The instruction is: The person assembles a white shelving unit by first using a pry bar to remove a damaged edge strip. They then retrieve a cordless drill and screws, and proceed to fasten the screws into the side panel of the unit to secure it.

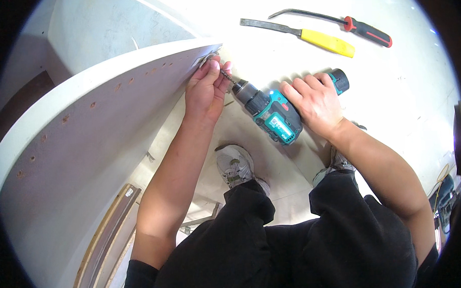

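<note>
My right hand (314, 103) is wrapped around the handle of a teal and black cordless drill (278, 117). The drill's chuck points up and left, and a thin dark bit (227, 77) sticks out of it toward my left fingers. My left hand (204, 91) is closed in a pinch at the far end of a pale board (112, 115) standing on edge. A small metal fitting (203, 60) shows at that end, right by my left fingertips. What the fingers pinch is mostly hidden. Small rough holes run in a row along the board's face.
On the white surface beyond the drill lie a flat metal tool with a yellow handle (328, 42) and a bent bar with a black and red handle (371, 33). Wood-edged boards (104, 240) lean at lower left. My shoes (235, 165) are below the drill.
</note>
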A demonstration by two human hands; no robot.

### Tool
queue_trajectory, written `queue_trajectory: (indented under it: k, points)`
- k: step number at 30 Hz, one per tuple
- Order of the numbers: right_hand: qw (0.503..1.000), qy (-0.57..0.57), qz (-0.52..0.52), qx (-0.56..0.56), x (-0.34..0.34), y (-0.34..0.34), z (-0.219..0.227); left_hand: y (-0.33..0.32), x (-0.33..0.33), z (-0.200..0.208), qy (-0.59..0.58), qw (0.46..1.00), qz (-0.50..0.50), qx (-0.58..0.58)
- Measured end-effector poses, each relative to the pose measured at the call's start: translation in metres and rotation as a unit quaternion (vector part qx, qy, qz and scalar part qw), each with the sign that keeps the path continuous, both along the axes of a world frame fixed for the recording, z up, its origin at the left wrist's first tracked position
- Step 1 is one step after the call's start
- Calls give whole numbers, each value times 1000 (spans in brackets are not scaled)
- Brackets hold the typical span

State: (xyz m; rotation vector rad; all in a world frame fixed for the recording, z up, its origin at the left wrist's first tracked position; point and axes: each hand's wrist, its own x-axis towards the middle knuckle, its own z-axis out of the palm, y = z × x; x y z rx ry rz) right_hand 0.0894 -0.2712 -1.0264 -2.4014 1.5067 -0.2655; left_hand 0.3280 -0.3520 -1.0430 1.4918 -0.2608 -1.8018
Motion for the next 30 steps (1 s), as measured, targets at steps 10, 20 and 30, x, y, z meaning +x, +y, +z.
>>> queue_trajectory:
  k: [10,20,30]
  points:
    - [1000,11,0,-26,5,-2,0,9,5,-3,67,997,-32,-31]
    - [1000,9,0,-19,6,-3,-3,65,-24,11,147,989,-15,0]
    - [1000,-5,-24,-10,7,0,-6,88,-54,11,-2,991,-132,-24]
